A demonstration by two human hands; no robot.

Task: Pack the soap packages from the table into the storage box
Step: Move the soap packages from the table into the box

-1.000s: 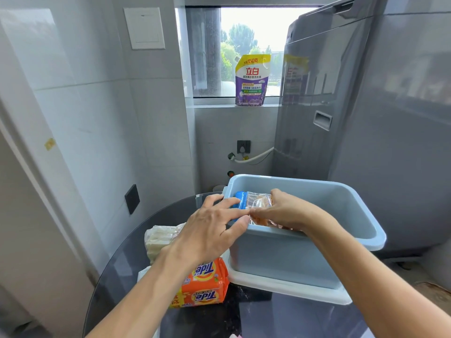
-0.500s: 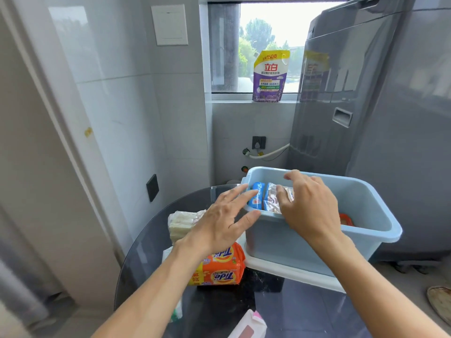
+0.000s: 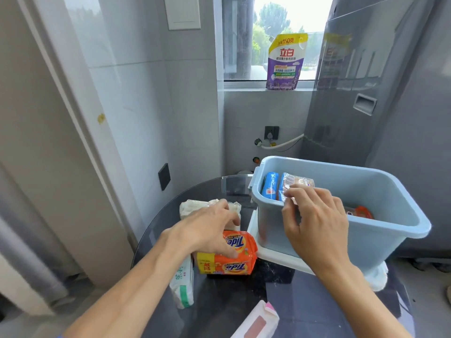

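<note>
A light-blue storage box (image 3: pixel 341 240) stands on a round dark glass table (image 3: pixel 305 301). Upright against its left wall are a blue soap package (image 3: pixel 269 185) and a clear-wrapped soap package (image 3: pixel 296 180). My right hand (image 3: pixel 314 223) reaches over the near rim, and its fingertips pinch the clear one's lower edge. An orange package (image 3: pixel 363 212) lies deeper in the box. Left of the box, my left hand (image 3: pixel 207 230) lies on an orange Tide soap package (image 3: pixel 229 262), thumb on top, fingers curled over its far edge. A whitish wrapped package (image 3: pixel 195 207) sits just behind.
The box rests on a white lid (image 3: pixel 268 258). A white-and-green package (image 3: pixel 183 284) lies by my left forearm, a pink-and-white one (image 3: pixel 258 323) at the table's front edge. A grey washing machine (image 3: pixel 390 106) stands right; a detergent pouch (image 3: pixel 285 62) sits on the windowsill.
My left hand left the box's rim and dropped down-left onto the Tide package. My right hand stayed at the clear-wrapped package, which now stands inside the box beside the blue one.
</note>
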